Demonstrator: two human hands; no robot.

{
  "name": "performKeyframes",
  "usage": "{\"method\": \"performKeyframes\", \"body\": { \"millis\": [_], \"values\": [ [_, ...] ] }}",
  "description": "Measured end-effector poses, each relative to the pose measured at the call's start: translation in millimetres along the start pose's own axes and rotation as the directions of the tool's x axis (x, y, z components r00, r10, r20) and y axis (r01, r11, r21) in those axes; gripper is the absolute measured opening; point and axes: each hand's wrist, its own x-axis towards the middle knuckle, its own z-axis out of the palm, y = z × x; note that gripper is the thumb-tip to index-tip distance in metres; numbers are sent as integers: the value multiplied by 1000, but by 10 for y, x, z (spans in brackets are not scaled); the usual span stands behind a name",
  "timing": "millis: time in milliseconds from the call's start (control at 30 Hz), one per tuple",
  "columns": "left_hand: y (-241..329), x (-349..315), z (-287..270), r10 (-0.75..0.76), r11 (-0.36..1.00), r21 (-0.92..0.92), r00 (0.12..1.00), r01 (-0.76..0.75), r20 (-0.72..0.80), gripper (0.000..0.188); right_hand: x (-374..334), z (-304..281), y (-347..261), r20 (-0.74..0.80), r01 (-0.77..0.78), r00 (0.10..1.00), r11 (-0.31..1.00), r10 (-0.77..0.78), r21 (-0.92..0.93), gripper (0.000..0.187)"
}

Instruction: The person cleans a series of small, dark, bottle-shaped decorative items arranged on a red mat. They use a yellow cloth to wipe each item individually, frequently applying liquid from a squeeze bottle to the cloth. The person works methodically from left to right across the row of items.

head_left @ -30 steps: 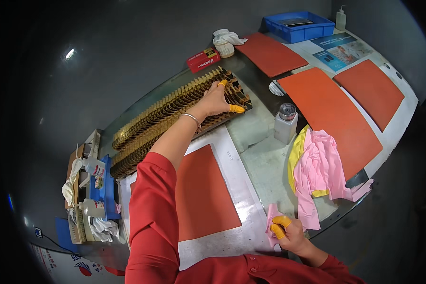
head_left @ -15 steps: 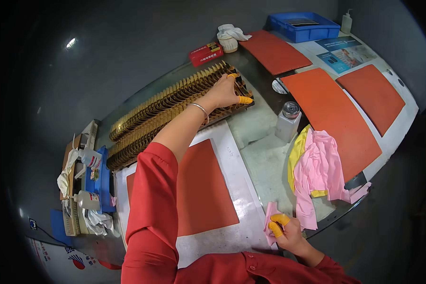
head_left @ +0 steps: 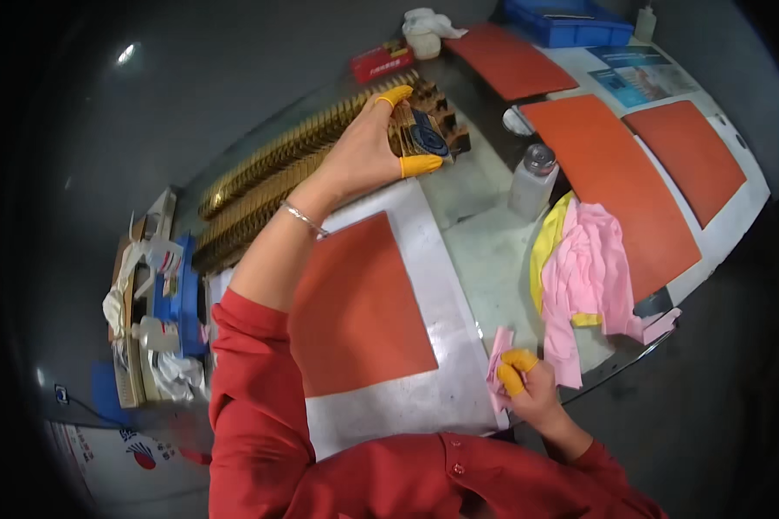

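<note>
My left hand [head_left: 363, 154], in yellow finger cots, grips a thin brass-coloured plate [head_left: 402, 130] by its edges between thumb and finger. A dark round shape [head_left: 428, 138] shows on the plate's right side. Behind and beneath it stretches a long rack [head_left: 268, 195] packed with rows of similar thin gold-brown plates standing on edge. Close to the near edge of the table, my right hand [head_left: 532, 389] is closed around a pink cloth strip [head_left: 499, 346]; it wears yellow finger cots too.
An orange-red mat [head_left: 368, 303] lies on white paper before me. At the right are a pump bottle [head_left: 532, 186], pink cloths [head_left: 589, 268], a yellow cloth [head_left: 550, 238] and more mats [head_left: 614, 186]. A red box [head_left: 381, 62] stands behind; a blue tray [head_left: 177, 294] with bottles is left.
My left hand has moved a little left and nearer, its thumb and finger wider apart, with a plate now tipped up at the rack's right end. The right hand still grips the pink cloth.
</note>
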Motion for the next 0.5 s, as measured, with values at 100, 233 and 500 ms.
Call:
{"method": "performKeyframes", "body": {
  "millis": [100, 233, 500],
  "values": [
    [290, -648, -259, 38, 997, 58, 963, -56, 266, 86, -8, -18, -65, -43, 19, 999, 1000, -18, 24, 7],
    [359, -1483, -255, -113, 942, 318, 791, -107, 602, 81, -99, 57, 49, 10, 22, 1000, 993, -23, 112, 8],
    [467, -1694, 67, -325, 801, 545, 586, -246, 742, 63, -106, 88, 51, 66, -111, 993, 972, 99, 207, 9]
  ]
}}
